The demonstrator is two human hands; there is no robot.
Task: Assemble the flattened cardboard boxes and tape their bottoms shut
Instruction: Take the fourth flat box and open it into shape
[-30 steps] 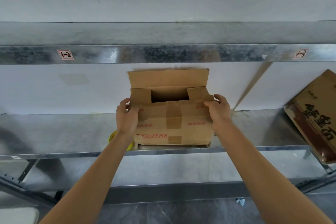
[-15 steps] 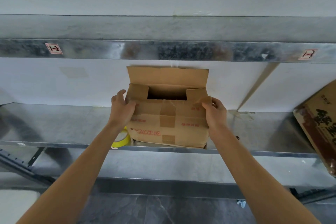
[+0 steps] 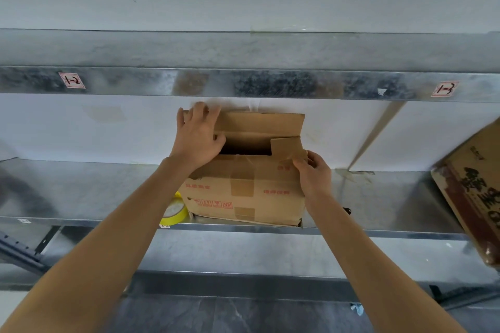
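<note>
A yellow tape roll [image 3: 174,211] is lying on the metal shelf [image 3: 94,192], touching the cardboard box [image 3: 243,186] standing at the shelf's front edge. The left hand [image 3: 196,138] is pressing spread fingers on its rear flap, while the right hand [image 3: 315,173] is pinching its right side flap.

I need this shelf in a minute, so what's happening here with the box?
A person is putting together a cardboard box on the metal shelf. The left hand lies spread over the left end of its rear flap; the right hand pinches the small right-side flap. The opening is not yet closed. A yellow tape roll sits beside the box, untouched.
</note>
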